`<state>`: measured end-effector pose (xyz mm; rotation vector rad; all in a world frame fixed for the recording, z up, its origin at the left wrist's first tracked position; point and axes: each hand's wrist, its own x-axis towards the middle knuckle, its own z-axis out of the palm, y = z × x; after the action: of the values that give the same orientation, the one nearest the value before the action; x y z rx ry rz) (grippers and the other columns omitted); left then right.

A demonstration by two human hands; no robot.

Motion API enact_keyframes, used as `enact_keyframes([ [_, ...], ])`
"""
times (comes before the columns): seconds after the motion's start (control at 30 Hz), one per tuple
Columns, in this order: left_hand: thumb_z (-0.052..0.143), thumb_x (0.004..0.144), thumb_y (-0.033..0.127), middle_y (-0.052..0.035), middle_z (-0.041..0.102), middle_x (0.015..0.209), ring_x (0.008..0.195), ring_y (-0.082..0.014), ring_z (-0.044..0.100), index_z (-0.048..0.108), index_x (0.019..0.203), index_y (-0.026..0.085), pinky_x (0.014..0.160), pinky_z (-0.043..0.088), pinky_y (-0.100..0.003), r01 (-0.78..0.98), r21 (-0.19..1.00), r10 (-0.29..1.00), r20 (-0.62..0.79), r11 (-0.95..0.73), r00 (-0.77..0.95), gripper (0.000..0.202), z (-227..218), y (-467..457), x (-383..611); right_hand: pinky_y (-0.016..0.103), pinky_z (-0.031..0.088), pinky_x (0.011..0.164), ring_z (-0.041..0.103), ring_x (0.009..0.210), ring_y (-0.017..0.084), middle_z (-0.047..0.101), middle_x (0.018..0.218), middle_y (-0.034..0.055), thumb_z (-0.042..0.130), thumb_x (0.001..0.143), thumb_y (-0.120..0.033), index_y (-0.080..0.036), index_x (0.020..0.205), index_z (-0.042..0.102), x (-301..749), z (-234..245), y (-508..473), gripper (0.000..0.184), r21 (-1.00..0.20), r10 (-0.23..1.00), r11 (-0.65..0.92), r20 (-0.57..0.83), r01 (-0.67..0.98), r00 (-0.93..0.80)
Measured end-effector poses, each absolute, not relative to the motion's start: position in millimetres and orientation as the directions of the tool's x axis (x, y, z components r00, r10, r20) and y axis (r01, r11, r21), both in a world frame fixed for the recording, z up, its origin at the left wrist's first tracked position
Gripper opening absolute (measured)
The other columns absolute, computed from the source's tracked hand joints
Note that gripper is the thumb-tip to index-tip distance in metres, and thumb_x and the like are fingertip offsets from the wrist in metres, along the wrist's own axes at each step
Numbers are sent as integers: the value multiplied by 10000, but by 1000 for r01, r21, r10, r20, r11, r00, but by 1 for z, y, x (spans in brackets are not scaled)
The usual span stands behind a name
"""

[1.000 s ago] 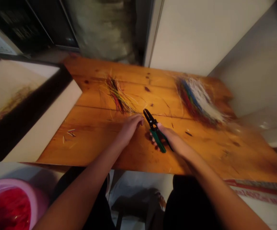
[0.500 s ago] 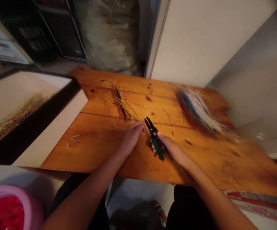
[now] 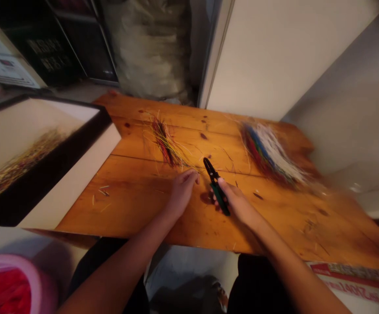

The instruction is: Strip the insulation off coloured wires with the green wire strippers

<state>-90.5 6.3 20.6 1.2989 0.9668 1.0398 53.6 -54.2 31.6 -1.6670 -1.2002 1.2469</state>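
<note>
The right hand is closed firmly around the green handles of the wire strippers, their black tips pointing up the wooden board. Just beside them, the left hand lies half-curled; I can't tell whether it pinches anything. A small bunch of wires sits above it, a big coloured bunch toward the right.

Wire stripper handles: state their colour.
The wire stripper handles are green, with a black head; seen best in the head view.
</note>
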Motion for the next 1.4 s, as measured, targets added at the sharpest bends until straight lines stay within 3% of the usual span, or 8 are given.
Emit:
enact_keyframes([
  [0.1, 404, 729, 207, 44, 255, 537, 503, -88, 234, 299, 536, 181, 502, 189, -259, -102, 994, 963, -16, 45, 270, 222, 19, 8, -92, 287, 413, 595, 530, 573, 158, 547, 604, 24, 313, 837, -633, -198, 680, 503, 62, 31, -52, 501, -815, 978, -198, -130, 545, 161],
  [0.17, 398, 731, 209, 46, 234, 540, 484, -83, 206, 264, 542, 184, 485, 174, -261, -144, 986, 960, -39, 81, 279, 233, 19, 9, -92, 295, 405, 617, 534, 589, 170, 548, 589, 27, 302, 839, -635, -206, 652, 490, 68, 30, -50, 505, -770, 975, -202, -99, 605, 200],
  [0.23, 402, 727, 206, 49, 221, 540, 471, -78, 185, 247, 547, 187, 472, 155, -263, -169, 979, 960, -61, 110, 272, 237, 20, 10, -93, 293, 408, 578, 529, 555, 167, 540, 571, 22, 280, 830, -658, -206, 656, 497, 72, 31, -49, 530, -819, 965, -240, -142, 520, 221],
  [0.33, 416, 721, 207, 52, 213, 534, 461, -72, 175, 250, 547, 187, 461, 127, -264, -184, 973, 963, -88, 139, 256, 241, 21, 12, -93, 284, 431, 523, 544, 543, 157, 560, 626, 24, 339, 773, -709, -188, 732, 532, 74, 33, -50, 557, -913, 948, -307, -271, 268, 164],
  [0.53, 409, 742, 207, 54, 237, 528, 459, -70, 192, 267, 551, 184, 468, 156, -260, -293, 954, 987, -19, 66, 159, 239, 24, 14, -95, 308, 479, 603, 573, 603, 157, 597, 700, 43, 477, 667, -738, -165, 794, 561, 71, 40, -55, 593, -917, 916, -398, -396, 28, 58],
  [0.7, 412, 747, 194, 50, 250, 515, 480, -81, 228, 270, 543, 186, 484, 184, -262, -243, 970, 988, 58, -22, 142, 248, 23, 12, -96, 305, 468, 592, 570, 603, 160, 589, 694, 40, 473, 673, -737, -164, 787, 554, 69, 41, -55, 589, -919, 920, -391, -389, 56, 41],
  [1.07, 398, 749, 242, 45, 242, 544, 517, -94, 230, 291, 547, 186, 510, 181, -264, -67, 997, 969, 39, -23, 246, 235, 18, 13, -92, 299, 467, 568, 562, 586, 152, 591, 709, 50, 420, 737, -710, -153, 810, 570, 65, 35, -53, 582, -930, 934, -358, -357, 83, 31],
  [1.4, 406, 749, 221, 45, 233, 540, 514, -97, 214, 292, 549, 188, 506, 163, -272, -51, 998, 965, 53, -41, 259, 232, 22, 13, -94, 291, 450, 558, 553, 557, 148, 600, 691, 50, 359, 787, -688, -161, 774, 567, 64, 28, -53, 567, -913, 955, -298, -283, 280, 92],
])
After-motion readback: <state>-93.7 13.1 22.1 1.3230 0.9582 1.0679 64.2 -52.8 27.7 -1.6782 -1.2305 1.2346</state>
